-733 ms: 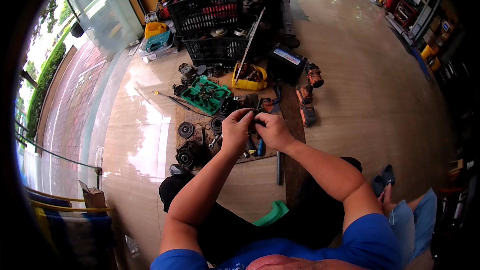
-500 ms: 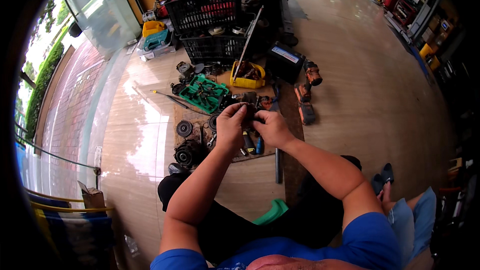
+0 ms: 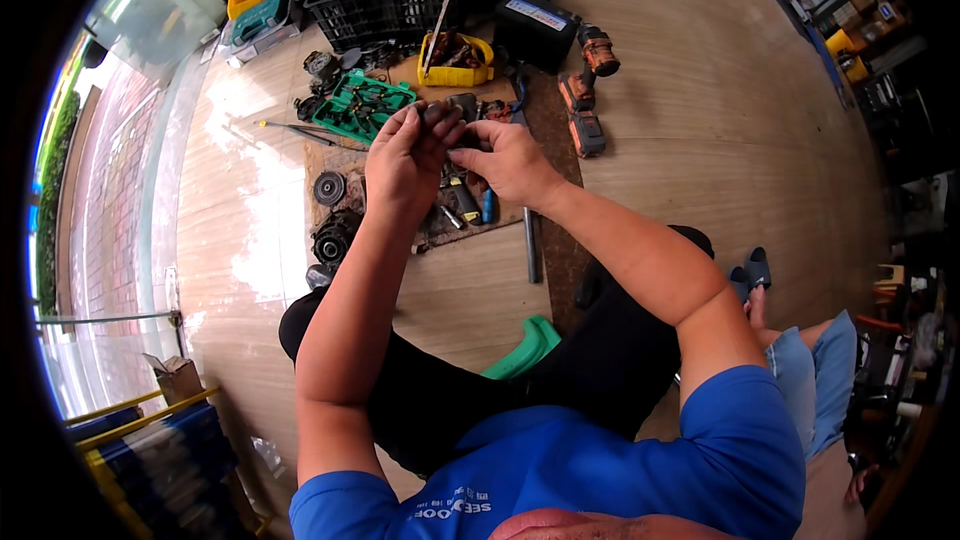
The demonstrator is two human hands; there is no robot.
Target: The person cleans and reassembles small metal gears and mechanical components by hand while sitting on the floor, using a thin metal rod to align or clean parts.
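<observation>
My left hand [image 3: 398,162] is raised over the work mat with its palm turned up and fingers curled round a small dark part, mostly hidden by the fingers. Just to the right, my right hand [image 3: 512,162] is closed in a pinch close against the left fingertips; what it grips, if anything, is hidden. Beneath and beyond the hands, the brown mat [image 3: 430,238] carries a green tool case [image 3: 362,106], a ribbed dark disc [image 3: 329,188], a round black motor part [image 3: 336,236], a yellow-and-black tool [image 3: 465,202] and a blue-handled tool [image 3: 488,206].
A yellow bin [image 3: 480,72] of parts stands beyond the mat, before black crates [image 3: 370,18]. To its right are a black battery [image 3: 535,35] and orange-black power tools [image 3: 583,125]. A metal tube [image 3: 531,248] lies nearer. Another person's leg [image 3: 830,370] is at right.
My view has tilted and shifted, so the scene sits higher and further left. My left hand has turned palm up, its fingers curling round the part; my right hand stays beside it.
</observation>
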